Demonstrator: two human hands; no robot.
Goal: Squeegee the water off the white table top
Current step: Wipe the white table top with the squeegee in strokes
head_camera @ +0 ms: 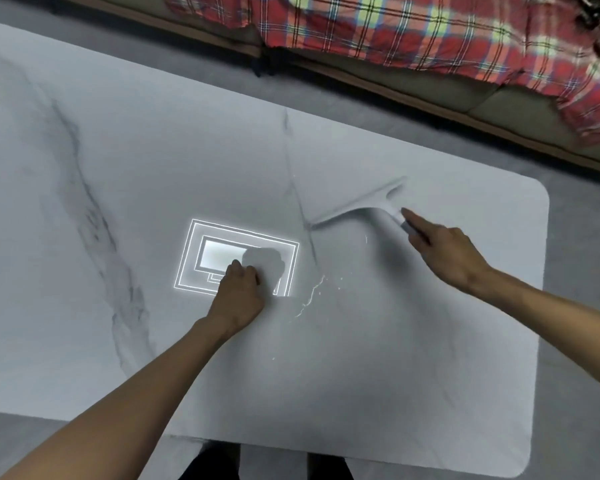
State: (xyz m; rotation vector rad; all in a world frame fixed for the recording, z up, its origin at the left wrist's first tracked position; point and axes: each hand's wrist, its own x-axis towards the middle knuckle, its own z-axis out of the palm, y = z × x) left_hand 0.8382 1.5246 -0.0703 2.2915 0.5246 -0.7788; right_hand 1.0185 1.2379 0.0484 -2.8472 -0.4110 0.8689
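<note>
So the white marble-look table top [395, 375] fills most of the shot, and over on the far left there's a long grey vein [84, 202] running down the surface. Moving in, a bright rectangular light reflection [222, 251] sits on the table near the middle, and the person's left hand [239, 292] is planted right on top of it, knuckles down, fingers curled into a loose fist with nothing visible inside it. Just to the right of that hand there's a thin squiggly trail of water [309, 296] plus a few small droplets scattered near it. Up and right from the water is the white squeegee [361, 209], blade edge down on the table and angled diagonally, a bit blurry. The right hand [444, 251] has it by the handle, fingers wrapped around the grip and the index finger [414, 218] stretched out straight along it toward the blade. Along the top right, past the table's far edge, a red plaid blanket [395, 29] is draped over a beige sofa [534, 109], and grey floor [586, 306] shows past the table's rounded right corners. At the bottom edge you can see dark trousers [215, 462].
</note>
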